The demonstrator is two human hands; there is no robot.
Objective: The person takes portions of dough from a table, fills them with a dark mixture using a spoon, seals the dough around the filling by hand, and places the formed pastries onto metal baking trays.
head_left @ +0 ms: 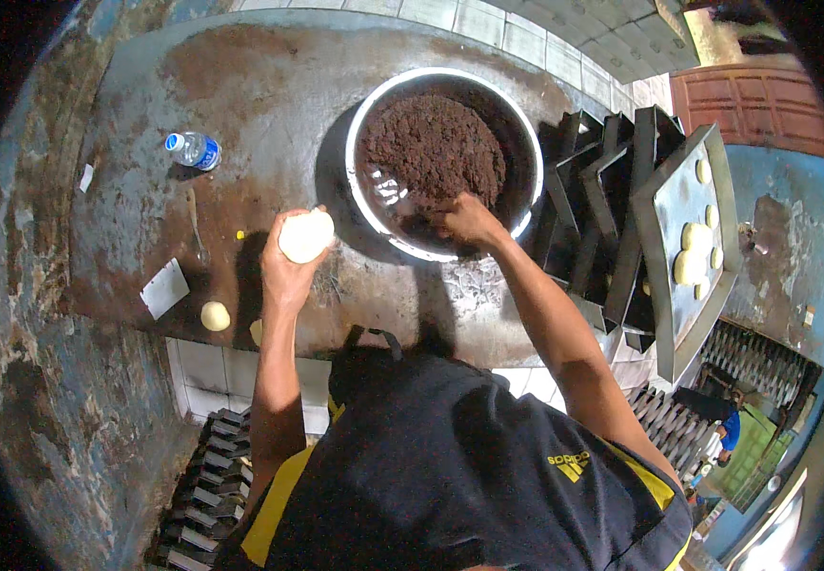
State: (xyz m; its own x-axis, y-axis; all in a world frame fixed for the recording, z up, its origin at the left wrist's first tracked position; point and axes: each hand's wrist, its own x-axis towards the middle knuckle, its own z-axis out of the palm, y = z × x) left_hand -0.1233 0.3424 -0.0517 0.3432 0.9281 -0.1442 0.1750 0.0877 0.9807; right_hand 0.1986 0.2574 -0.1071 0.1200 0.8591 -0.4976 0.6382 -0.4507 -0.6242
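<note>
A pale, flattened round of dough (306,237) rests in my left hand (283,266), the fingers curled around it above the table. My right hand (472,223) reaches inside the near right part of a large white-rimmed bowl (355,195). Its fingers look closed and point down at the near edge of a dark brown crumbly mixture (431,143); shadow hides the fingertips and whatever they grip. On the table near my left forearm sits a smooth dough ball (215,316). Part of another dough piece (257,331) shows beside that forearm.
Left on the worn metal table (259,105) stand a water bottle (193,150), a thin utensil (195,224) and a white card (164,288). Right of the bowl, dark metal trays (583,209) are stacked crosswise; the top tray (669,205) holds several dough pieces. A person (731,433) is far right.
</note>
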